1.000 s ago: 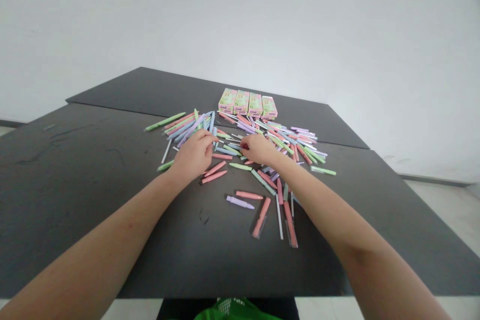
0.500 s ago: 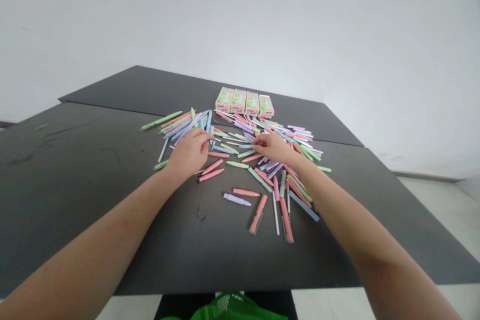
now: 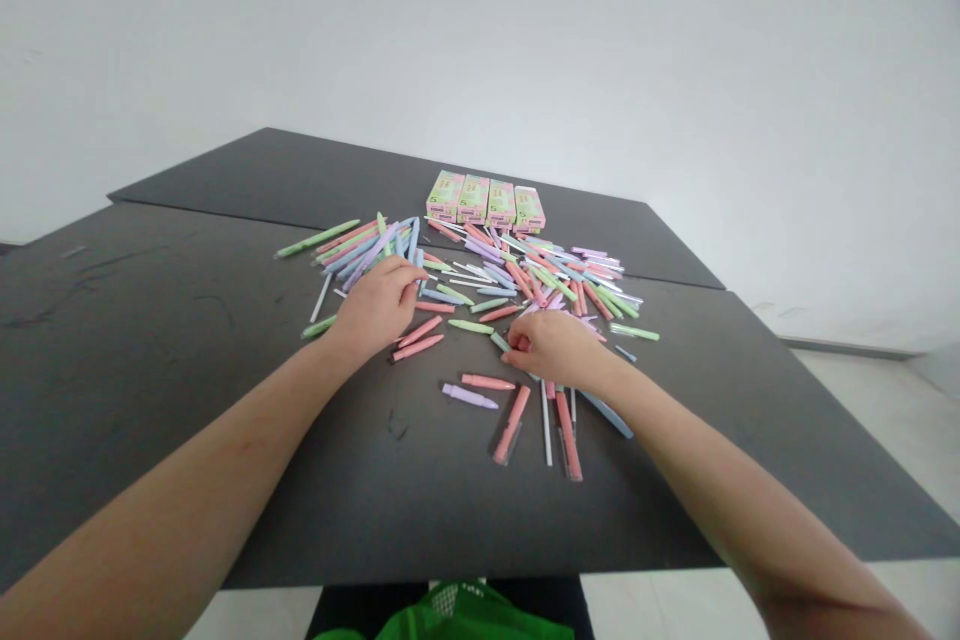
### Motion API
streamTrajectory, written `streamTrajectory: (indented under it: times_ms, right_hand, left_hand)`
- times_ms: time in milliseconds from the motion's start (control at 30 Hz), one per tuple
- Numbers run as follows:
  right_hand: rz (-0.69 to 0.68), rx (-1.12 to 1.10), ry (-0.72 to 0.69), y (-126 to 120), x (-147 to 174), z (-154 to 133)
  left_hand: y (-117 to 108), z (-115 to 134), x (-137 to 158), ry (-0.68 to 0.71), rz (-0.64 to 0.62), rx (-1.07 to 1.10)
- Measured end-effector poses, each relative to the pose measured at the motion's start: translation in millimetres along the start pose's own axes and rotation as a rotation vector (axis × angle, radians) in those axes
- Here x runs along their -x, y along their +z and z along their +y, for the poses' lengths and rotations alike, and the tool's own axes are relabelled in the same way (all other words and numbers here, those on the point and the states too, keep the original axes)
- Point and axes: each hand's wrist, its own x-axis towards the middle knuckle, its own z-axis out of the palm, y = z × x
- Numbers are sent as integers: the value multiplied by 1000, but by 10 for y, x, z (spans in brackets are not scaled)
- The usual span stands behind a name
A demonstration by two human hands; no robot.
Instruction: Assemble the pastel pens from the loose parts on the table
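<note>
My left hand [image 3: 377, 308] is closed in a pinch at the left heap of pens [image 3: 367, 250]. A light blue pen barrel [image 3: 420, 262] stands at its fingertips and appears held between them. My right hand [image 3: 553, 348] is lower and to the right, fingers curled down over a grey-green pen barrel [image 3: 500, 344]. Whether its fingertips grip that barrel is hidden. Between the hands lie a light green pen part [image 3: 471, 326], red pen parts [image 3: 417, 348] and thin white refills [image 3: 471, 281].
Several green and pink boxes [image 3: 486, 202] stand in a row behind the pens. A mixed pile of pastel pen parts [image 3: 577, 270] spreads to the right. Nearer me on the dark table [image 3: 315, 510] lie a purple pen part [image 3: 469, 396] and a red barrel with clear cap [image 3: 513, 425].
My right hand has come toward me, from the light blue part at the middle of the pile down to the grey-green barrel. My left hand stays almost where it was.
</note>
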Motion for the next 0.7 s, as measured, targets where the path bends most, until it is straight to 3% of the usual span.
streamTrajectory:
  times_ms: [100, 200, 367, 500, 600, 700]
  right_hand:
    - [4, 52, 1, 48, -14, -34]
    - [39, -37, 9, 42, -36, -50]
    - [145, -654, 89, -70, -97, 29]
    - [246, -1107, 111, -177, -128, 83]
    - [260, -1247, 43, -203, -131, 38]
    - [217, -1290, -7, -192, -134, -53]
  left_hand:
    - [6, 9, -1, 14, 15, 20]
    - [-4, 34, -6, 22, 27, 48]
    - [-70, 133, -6, 47, 11, 181]
    - [-99, 274, 24, 23, -116, 366]
    - [-85, 431, 51, -48, -245, 553]
    - [-73, 595, 65, -8, -322, 634]
